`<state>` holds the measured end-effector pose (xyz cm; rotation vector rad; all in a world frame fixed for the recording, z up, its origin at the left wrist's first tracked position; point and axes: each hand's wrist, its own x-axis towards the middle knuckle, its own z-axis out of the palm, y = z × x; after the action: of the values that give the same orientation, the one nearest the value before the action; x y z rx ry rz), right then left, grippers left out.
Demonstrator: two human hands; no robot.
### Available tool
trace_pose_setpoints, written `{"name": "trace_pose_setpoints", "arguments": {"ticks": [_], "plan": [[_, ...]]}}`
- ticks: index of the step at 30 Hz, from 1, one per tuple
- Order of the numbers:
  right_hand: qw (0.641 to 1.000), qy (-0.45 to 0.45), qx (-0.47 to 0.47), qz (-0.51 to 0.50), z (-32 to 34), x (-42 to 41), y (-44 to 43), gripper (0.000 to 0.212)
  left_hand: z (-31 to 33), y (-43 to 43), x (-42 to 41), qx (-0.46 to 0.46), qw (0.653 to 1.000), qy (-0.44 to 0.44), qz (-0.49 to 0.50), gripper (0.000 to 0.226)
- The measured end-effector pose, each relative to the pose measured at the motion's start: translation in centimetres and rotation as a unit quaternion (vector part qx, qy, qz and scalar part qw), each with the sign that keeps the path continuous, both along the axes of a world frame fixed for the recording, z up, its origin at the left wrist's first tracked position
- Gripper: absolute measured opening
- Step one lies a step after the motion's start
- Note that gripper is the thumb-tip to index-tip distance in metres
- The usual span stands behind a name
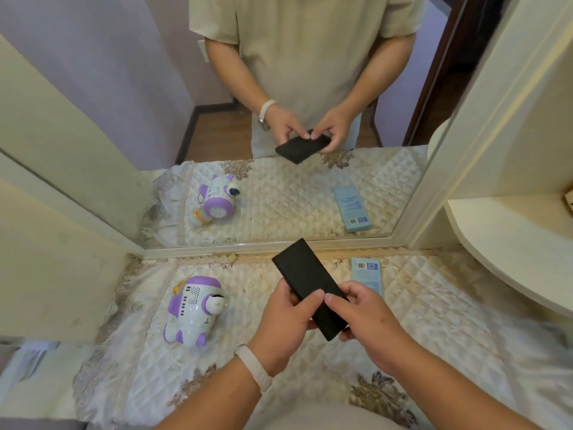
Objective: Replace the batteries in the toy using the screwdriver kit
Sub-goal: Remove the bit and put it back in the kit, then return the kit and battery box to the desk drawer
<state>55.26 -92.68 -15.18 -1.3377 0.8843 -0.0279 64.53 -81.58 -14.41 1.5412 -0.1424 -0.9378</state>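
Head view: I hold the black screwdriver kit case (305, 287) in both hands above the tabletop (440, 308), which is covered with a cream quilted cloth. The case is a flat, plain black slab, angled so that its far end points away from me and a little to the left, toward the mirror (279, 197). From here I cannot tell whether it has been opened at all.

My left hand (283, 325) grips the case along its left long edge, thumb lying on the top face and fingers curled underneath. A pale wristband (255, 366) sits on that wrist. My right hand (367, 318) pinches the near part of the case, thumb on top almost meeting the left thumb, with the fingers curled under the near end.

The white-and-purple toy (193, 308) lies on the cloth well to the left of my left hand, untouched, its dotted speaker grille facing up. A light blue box (367, 273) lies flat on the cloth just beyond my right hand, partly hidden by the case and my fingers.

The mirror stands at the back edge of the tabletop and repeats the hands, the case, the toy and the blue box. A cream shelf (511, 243) curves out to the right of my right hand.
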Motion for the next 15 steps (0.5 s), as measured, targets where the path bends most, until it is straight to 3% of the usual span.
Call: {"name": "trace_pose_setpoints", "arguments": {"ticks": [6, 10, 13, 15], "plan": [[0.998, 0.047, -0.038, 0.017, -2.7, 0.4, -0.8, 0.014, -2.4, -1.2, 1.1, 0.04, 0.999, 0.009, 0.003, 0.024], [0.994, 0.093, -0.002, -0.059, -5.5, -0.1, -2.8, 0.018, -4.1, -1.0, 2.5, 0.071, 0.997, 0.018, -0.011, 0.026], [0.97, 0.188, -0.121, -0.097, -8.6, -1.1, -5.2, 0.019, -5.1, -0.8, 3.6, 0.082, 0.996, 0.028, -0.018, 0.028], [0.95, 0.243, -0.181, -0.079, -10.8, -1.8, -6.4, 0.038, -5.6, -1.0, 4.4, 0.09, 0.995, 0.031, -0.024, 0.027]]}}
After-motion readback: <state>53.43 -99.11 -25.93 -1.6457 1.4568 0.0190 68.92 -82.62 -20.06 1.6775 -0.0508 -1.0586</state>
